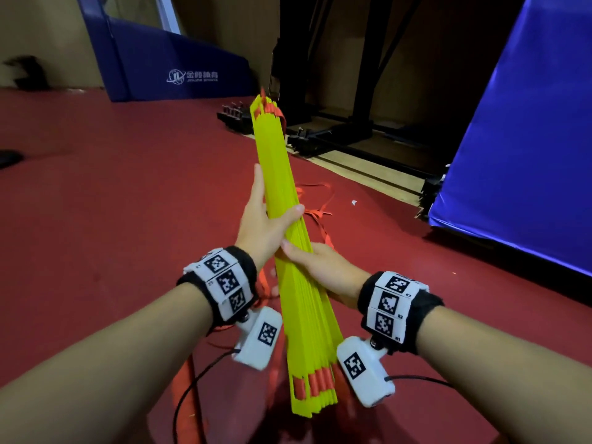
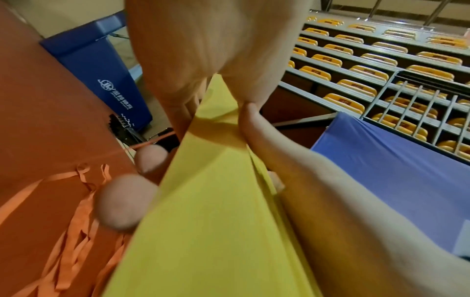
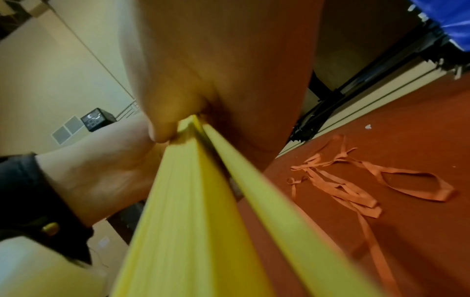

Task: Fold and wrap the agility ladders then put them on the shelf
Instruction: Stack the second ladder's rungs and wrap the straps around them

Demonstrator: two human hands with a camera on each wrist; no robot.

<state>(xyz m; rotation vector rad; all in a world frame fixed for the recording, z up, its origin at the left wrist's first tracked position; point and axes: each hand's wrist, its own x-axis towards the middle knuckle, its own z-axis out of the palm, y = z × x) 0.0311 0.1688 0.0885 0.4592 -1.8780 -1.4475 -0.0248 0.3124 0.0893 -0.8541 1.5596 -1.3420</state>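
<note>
A bundle of yellow agility-ladder rungs [image 1: 294, 251] slants up and away from me, with orange strap loops at both ends. My left hand [image 1: 264, 219] grips the bundle near its middle, thumb laid across the top. Just below it, my right hand [image 1: 320, 267] holds the bundle from the right, thumb on top and fingers underneath. The left wrist view has the yellow rungs [image 2: 203, 211] under my left palm [image 2: 216, 44]. Seen from the right wrist, the rungs [image 3: 198, 221] run under my right palm [image 3: 223, 66]. Loose orange straps [image 3: 356, 186] trail onto the red floor [image 1: 112, 203].
A blue padded mat [image 1: 525, 139] stands at the right and another blue pad [image 1: 179, 68] at the back left. A black metal frame [image 1: 346, 129] stands on the floor ahead. Rows of yellow seats [image 2: 368, 60] rise beyond. A black cable [image 1: 195, 379] loops below my left wrist.
</note>
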